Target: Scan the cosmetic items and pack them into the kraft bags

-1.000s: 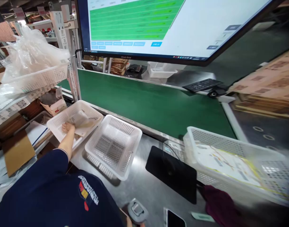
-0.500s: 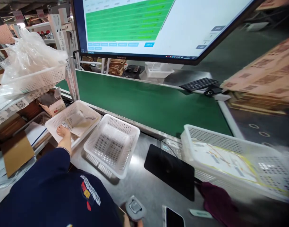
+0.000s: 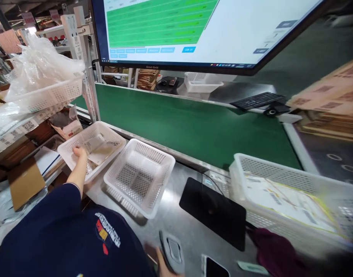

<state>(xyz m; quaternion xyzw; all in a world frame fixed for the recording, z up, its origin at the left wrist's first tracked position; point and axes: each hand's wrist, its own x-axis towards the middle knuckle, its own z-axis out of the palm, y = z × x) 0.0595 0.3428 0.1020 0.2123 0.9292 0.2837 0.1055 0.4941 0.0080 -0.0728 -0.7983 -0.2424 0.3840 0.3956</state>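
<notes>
In the white basket (image 3: 91, 154) at the left end of the steel bench (image 3: 179, 227), the left hand (image 3: 78, 153) rests on flat paper packets (image 3: 100, 148). Its fingers (image 3: 75, 149) curl down onto their near edge, though whether they have actually pinched one I cannot tell from here. The packets look thin, light and floppy, likely to bend or slide over each other; an edge or corner seems the best place to grip. Just right of that basket sits a second white basket (image 3: 139, 177). Further right lie a black pad (image 3: 213, 211) and a long basket (image 3: 292, 196) holding printed sheets. Nearest the body, the right hand (image 3: 165, 265) is closed around a grey scanner (image 3: 173, 252). Behind the baskets runs a green belt (image 3: 188, 123), below a big screen (image 3: 193, 30).
</notes>
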